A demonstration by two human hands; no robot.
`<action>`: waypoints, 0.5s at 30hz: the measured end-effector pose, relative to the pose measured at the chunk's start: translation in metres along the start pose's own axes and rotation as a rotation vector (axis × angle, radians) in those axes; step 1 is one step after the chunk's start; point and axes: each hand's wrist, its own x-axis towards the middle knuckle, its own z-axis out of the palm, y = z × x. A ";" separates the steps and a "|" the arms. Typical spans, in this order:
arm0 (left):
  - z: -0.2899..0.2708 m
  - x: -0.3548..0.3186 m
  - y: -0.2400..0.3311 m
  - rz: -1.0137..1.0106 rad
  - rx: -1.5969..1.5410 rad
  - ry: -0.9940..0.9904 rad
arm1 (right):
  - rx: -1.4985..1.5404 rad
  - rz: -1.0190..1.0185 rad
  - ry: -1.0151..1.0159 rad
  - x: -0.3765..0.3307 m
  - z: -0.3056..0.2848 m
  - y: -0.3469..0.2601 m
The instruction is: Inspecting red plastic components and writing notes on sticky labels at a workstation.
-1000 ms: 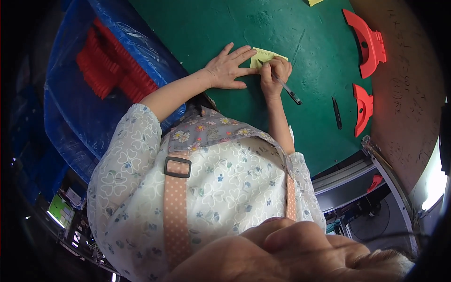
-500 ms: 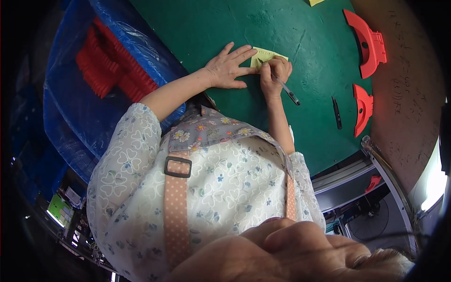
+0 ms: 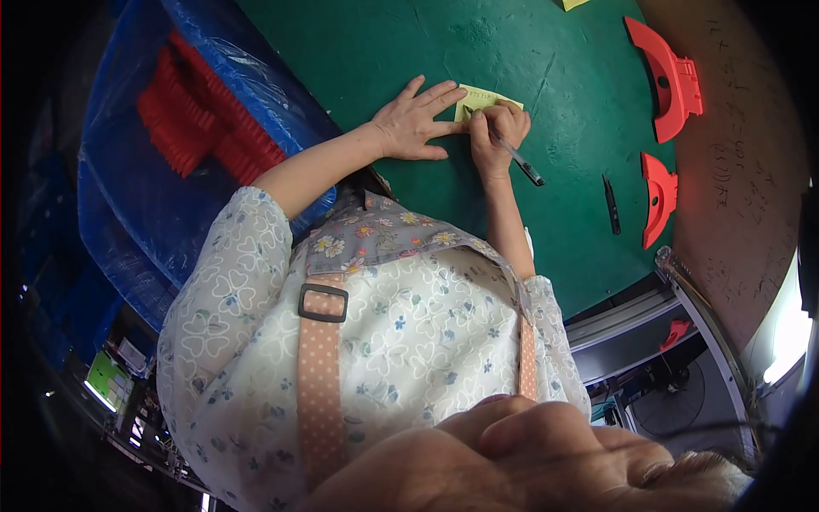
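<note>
A small yellow paper note (image 3: 479,96) with handwriting lies on the green tabletop (image 3: 358,51). My right hand (image 3: 502,136) is closed around a pen (image 3: 522,164), its tip resting on the note and its back end slanting toward the lower right. Flat on the table, my left hand (image 3: 414,124) has its fingers spread, and some fingertips touch the note's left edge. My right hand covers the note's lower right part.
Two red curved plastic parts (image 3: 668,81) lie along the right edge, with a black slim tool (image 3: 611,205) beside them. Another yellow note (image 3: 573,3) shows at the top. At left, a blue plastic-lined container (image 3: 119,205) holds many stacked red parts (image 3: 200,119).
My right hand and the pen have shifted very slightly on the note, and the pen's back end sits a little higher. My left hand stays in place.
</note>
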 end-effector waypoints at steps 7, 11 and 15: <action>0.000 0.000 0.000 -0.003 0.009 -0.006 | 0.004 -0.029 -0.008 0.001 -0.002 -0.002; 0.000 0.000 0.000 0.003 0.011 0.004 | 0.080 0.018 0.028 0.000 -0.002 -0.001; 0.000 0.000 0.000 0.013 0.018 0.020 | 0.081 0.047 0.088 0.001 0.000 -0.001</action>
